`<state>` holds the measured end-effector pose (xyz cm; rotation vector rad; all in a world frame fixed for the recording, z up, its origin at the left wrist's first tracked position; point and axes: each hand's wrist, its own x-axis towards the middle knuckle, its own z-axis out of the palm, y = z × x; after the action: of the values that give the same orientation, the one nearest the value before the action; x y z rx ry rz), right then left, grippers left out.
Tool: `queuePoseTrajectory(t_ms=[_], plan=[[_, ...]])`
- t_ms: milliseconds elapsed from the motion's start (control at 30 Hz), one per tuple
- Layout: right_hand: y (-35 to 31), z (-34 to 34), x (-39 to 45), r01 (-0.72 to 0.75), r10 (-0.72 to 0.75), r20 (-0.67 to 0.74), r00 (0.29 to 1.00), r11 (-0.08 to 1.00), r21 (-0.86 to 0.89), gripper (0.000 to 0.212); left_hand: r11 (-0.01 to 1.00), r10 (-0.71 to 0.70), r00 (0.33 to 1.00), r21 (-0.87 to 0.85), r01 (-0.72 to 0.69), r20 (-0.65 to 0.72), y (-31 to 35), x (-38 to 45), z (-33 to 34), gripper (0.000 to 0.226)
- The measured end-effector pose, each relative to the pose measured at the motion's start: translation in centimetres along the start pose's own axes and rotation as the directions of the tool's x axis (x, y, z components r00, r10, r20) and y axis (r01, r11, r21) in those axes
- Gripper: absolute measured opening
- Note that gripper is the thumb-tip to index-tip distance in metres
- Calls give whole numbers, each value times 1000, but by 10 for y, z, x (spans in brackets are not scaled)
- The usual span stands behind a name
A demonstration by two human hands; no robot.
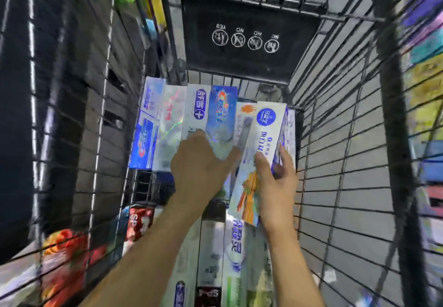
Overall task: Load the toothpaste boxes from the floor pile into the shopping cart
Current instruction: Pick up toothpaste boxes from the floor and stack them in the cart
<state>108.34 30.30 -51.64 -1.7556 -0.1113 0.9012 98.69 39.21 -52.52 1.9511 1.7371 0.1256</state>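
Cart (340, 153): you are looking down into a wire shopping cart; every place below is given relative to it. Its black end panel (249, 40) with four white round signs stands at the far end.
Far row (189, 124): toothpaste boxes lie flat side by side on the cart floor, running from the left wall across to the far right corner, just below the end panel.
Near row (215, 254): more boxes lie lengthwise at the near end of the cart floor, under your forearms.
White box (261, 153): a long white box with a blue round mark and orange print sits tilted inside the cart, at the right end of the far row, its far end raised over the boxes beneath.
Left hand (201, 165): your fingers lie fairly straight and slightly spread, pressing on the middle boxes of the far row; the thumb reaches towards the white box.
Right hand (275, 182): your thumb lies on the white box's top face and your fingers curl round its right edge, gripping it.
Outside the cart: blurred coloured packs (69, 258) lie beyond the left wall.
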Motion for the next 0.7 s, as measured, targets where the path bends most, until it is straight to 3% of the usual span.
queuePoseTrajectory(t_ms=[300,400,500,567,700], plan=[[7,10,37,-5,8,41,999,998,-65,33,957,90,986,285,-47,-140,-5,16,31,73],[5,11,49,13,-8,62,998,996,-87,35,963,138,972,257,-87,-187,-11,16,36,68],[6,12,57,38,-31,64,997,994,-105,44,949,277,942,209,-237,-189,-21,17,37,53],[8,14,60,72,-62,63,996,985,-156,33,925,365,917,170,-339,-161,-26,19,35,41],[19,18,61,172,-150,91,985,926,-337,22,887,437,895,210,-412,-88,-35,20,34,46]])
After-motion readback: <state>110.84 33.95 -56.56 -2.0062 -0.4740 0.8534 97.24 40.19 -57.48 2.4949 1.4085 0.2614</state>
